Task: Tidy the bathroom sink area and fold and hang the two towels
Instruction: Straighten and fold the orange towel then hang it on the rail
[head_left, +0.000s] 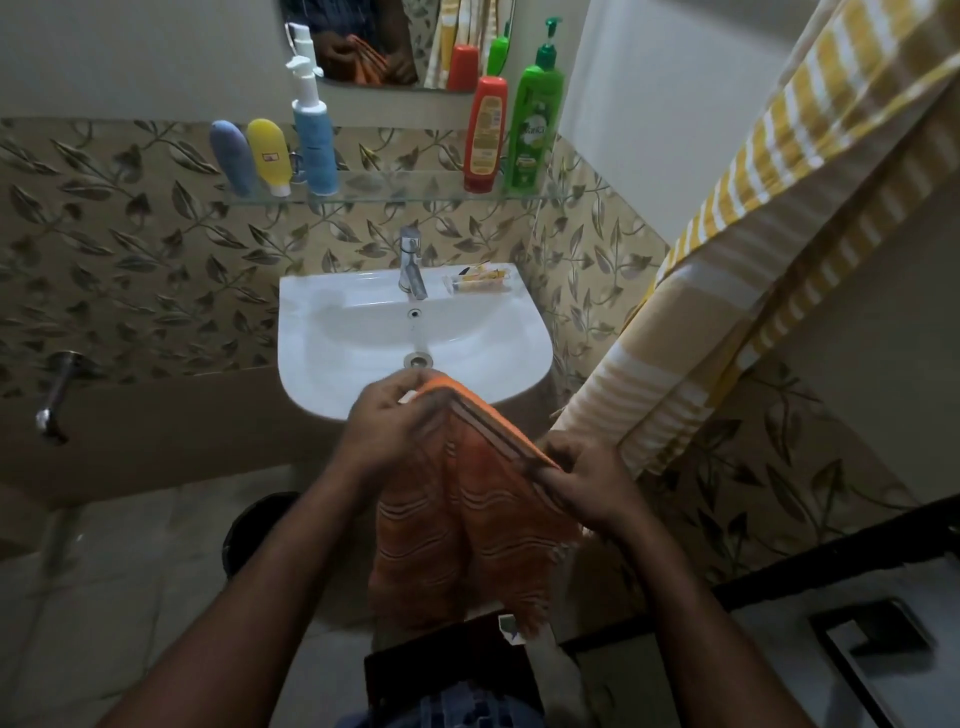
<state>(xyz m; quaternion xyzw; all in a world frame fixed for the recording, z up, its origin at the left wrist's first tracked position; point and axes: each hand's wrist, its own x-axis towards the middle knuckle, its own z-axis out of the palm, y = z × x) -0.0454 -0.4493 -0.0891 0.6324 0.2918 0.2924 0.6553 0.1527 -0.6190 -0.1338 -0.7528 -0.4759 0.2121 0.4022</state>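
Currently, left hand and right hand hold the folded orange towel before the sink, fingers clamped on its top edge. At right hangs the yellow towel; bottles stand on the shelf.

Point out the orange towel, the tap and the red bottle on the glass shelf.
orange towel (462, 525), head view, hanging striped middle.
tap (410, 257), head view, upright body.
red bottle (486, 136), head view, front label.

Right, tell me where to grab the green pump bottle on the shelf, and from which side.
Grip the green pump bottle round its mid-body, from the front. It stands upright at the right end of the glass shelf, red bottle close on its left, wall on its right, so likely only the front is free.
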